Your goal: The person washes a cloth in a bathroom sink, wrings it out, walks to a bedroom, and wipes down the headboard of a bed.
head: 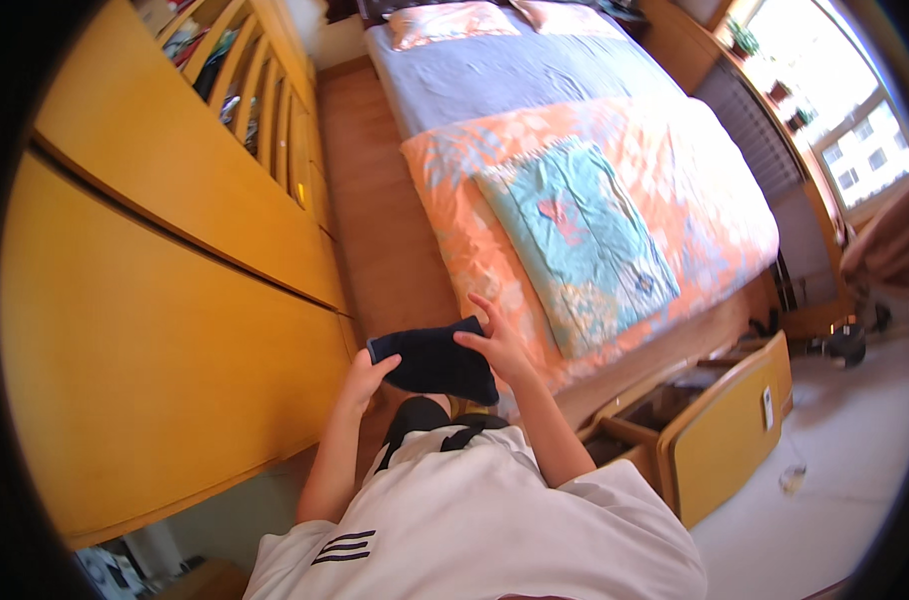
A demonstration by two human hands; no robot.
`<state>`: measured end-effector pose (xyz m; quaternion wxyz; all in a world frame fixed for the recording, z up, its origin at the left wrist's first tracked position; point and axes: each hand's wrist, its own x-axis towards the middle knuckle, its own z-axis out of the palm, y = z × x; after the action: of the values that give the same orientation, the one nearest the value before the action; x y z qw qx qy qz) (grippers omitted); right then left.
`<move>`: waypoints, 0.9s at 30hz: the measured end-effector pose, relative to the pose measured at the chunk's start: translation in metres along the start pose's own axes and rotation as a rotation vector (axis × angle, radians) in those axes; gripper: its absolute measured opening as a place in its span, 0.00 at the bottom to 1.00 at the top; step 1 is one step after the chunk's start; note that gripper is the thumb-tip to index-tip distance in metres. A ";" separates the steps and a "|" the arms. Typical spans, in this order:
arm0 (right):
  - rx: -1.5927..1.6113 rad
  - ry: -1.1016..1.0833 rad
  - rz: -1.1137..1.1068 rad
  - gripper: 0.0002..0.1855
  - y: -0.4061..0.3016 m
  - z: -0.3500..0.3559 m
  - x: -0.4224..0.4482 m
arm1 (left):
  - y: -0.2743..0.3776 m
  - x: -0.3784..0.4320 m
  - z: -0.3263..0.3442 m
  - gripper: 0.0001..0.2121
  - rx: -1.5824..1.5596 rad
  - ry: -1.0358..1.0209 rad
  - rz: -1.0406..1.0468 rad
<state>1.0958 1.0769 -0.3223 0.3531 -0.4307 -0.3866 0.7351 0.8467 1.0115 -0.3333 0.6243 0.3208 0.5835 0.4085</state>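
Observation:
A dark navy folded cloth [436, 361] is stretched between my two hands, in front of my waist. My left hand [370, 375] pinches its left end, with the thumb on top. At the cloth's right end, my right hand [496, 341] has its thumb on the cloth and its index finger raised; the other fingers are partly hidden. Beyond my hands, a folded turquoise patterned quilt [574, 232] lies on the orange floral bedding [462, 217] at the near part of the bed.
A tall yellow wooden wardrobe [162, 300] with slatted shelves stands at the left. At the lower right is a wooden cabinet [724, 427] with open compartments. Reddish wood flooring [372, 187] runs between wardrobe and bed. Potted plants [743, 39] line the windowsill.

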 end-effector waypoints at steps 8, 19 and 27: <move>-0.364 -0.315 -0.248 0.52 -0.027 0.038 0.124 | 0.004 0.079 -0.070 0.38 -0.151 0.307 0.036; -0.840 -0.286 -0.393 0.33 -0.107 0.112 0.263 | 0.053 0.141 -0.111 0.26 0.284 0.550 0.343; -0.893 -0.190 -0.344 0.25 -0.154 0.108 0.403 | 0.122 0.259 -0.127 0.24 0.238 0.621 0.420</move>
<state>0.8743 1.4614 -0.2972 0.2135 -0.4011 -0.7603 0.4643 0.7006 1.2869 -0.3615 0.2791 0.3644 0.7095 0.5347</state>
